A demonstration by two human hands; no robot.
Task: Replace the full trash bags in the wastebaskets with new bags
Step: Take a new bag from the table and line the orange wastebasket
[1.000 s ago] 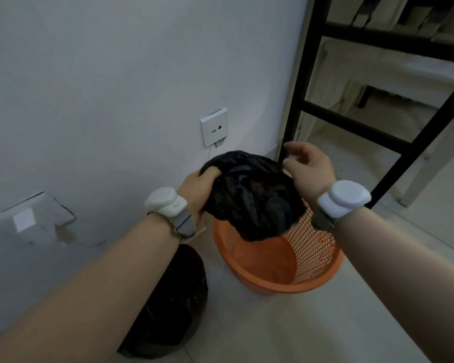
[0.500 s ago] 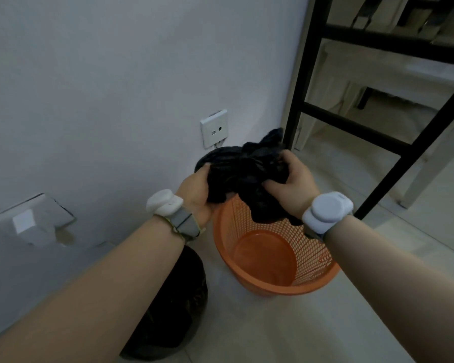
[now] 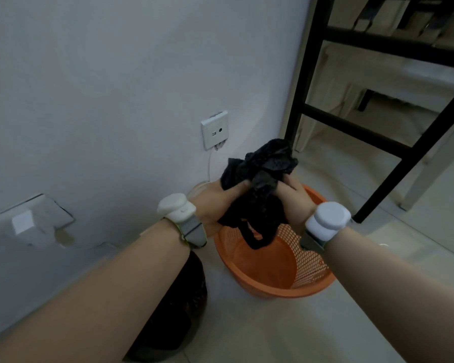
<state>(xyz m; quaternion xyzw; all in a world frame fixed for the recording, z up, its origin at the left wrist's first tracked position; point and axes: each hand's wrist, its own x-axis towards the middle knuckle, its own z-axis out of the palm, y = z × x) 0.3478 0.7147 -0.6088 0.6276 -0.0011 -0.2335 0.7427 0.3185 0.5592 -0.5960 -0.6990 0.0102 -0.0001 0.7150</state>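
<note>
An orange mesh wastebasket (image 3: 278, 281) stands on the floor by the wall, with no bag lining it. Above its far rim I hold a crumpled new black trash bag (image 3: 260, 187). My left hand (image 3: 215, 203) grips the bag's left side, and my right hand (image 3: 294, 203) grips its right side. The two hands are close together. A loose end of the bag hangs down into the basket's mouth. A full black trash bag (image 3: 178, 310) sits on the floor at the lower left, partly hidden under my left forearm.
A white wall runs along the left with a socket plate (image 3: 215, 129) and a thin cable below it. A black metal frame (image 3: 378, 137) stands at the right, close behind the basket. A broken wall patch (image 3: 34, 221) shows at the far left. Pale floor tiles lie in front.
My hands have come closer together and bunched the spread bag into a tight wad. The bag's top now sticks up above my fingers, and a loose end dangles into the basket.
</note>
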